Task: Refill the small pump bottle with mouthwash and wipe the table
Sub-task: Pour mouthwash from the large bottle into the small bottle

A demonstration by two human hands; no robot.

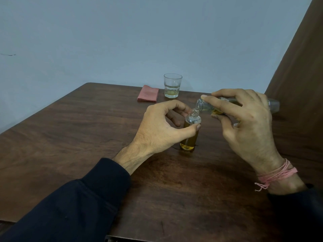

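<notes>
A small clear bottle [189,137], without its pump top and mostly full of amber liquid, stands upright on the brown wooden table [87,119]. My left hand [162,126] pinches its shoulder between thumb and fingers. My right hand [244,119] grips a larger clear bottle [206,106], tipped nearly level, its open mouth right over the small bottle's neck. A little yellow liquid lies in the tipped bottle. A small wet patch shows on the table at the small bottle's base.
A folded pink cloth [148,93] lies at the table's far edge. Beside it on the right stands a clear glass tumbler [172,85] with a little pale liquid. A blue-grey wall rises behind, and a brown panel stands at the right.
</notes>
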